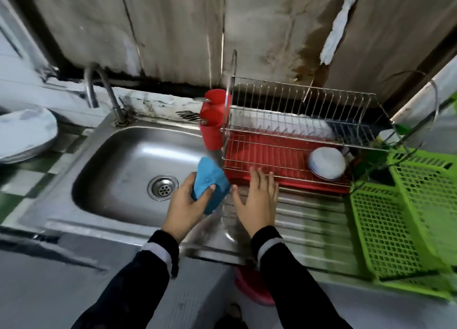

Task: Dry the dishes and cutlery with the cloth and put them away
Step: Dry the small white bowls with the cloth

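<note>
while the left hand (184,204) grips the cloth (209,183), the right hand (257,194) hovers open.

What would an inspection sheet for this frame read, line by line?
surface: steel sink and ribbed drainboard
job's things: blue cloth; white bowl upside down in the dish rack; forks at the red holder; plates stacked far left
clutter: green baskets at right
grips: left hand holds the cloth; right hand open over the drainboard
cables: thin dark strand by right wall, possibly wire
surroundings: tap, stained wall
</note>
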### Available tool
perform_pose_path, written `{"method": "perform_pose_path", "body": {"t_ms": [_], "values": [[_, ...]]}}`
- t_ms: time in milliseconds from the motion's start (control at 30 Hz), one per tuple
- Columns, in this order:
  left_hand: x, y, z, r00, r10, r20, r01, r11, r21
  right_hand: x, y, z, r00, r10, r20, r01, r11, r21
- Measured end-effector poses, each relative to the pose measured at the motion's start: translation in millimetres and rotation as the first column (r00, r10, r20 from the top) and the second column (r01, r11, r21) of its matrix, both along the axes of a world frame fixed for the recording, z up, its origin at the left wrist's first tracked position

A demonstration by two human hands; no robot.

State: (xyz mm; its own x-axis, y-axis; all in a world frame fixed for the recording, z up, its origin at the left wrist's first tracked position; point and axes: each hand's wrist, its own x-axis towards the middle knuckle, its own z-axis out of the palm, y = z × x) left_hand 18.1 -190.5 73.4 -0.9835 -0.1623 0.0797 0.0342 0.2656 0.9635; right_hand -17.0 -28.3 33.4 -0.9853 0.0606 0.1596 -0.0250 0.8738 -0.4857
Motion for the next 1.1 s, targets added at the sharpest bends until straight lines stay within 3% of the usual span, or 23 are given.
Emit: {"method": "perform_pose_path", "body": {"t_ms": [200, 500, 833, 1100], "values": [[54.6, -97.4, -0.9, 0.984, 0.176, -0.023, -0.177, 0.984, -0.02, 42.2, -104.2, 2.5, 0.986, 0.165, -0.002, -0.165, 0.986, -0.013], [140.9, -255.5, -20.5, 0.87, 0.493, 0.017, -0.492, 0.87, -0.025, 103.1, -272.3, -4.6, 0.922, 0.385, -0.038, -0.387, 0.92, -0.056], [180.5, -388.0, -36.9, 0.733, 0.68, 0.012, -0.68, 0.733, 0.002, 106.5, -411.4, -7.3, 0.794, 0.608, 0.017, -0.608, 0.794, -0.004], [152.4, -490.6, -45.6, 0.699, 0.714, 0.03, -0.715, 0.699, 0.019, 61.4, -525.9, -19.3, 0.739, 0.669, 0.083, -0.673, 0.74, 0.022]]}}
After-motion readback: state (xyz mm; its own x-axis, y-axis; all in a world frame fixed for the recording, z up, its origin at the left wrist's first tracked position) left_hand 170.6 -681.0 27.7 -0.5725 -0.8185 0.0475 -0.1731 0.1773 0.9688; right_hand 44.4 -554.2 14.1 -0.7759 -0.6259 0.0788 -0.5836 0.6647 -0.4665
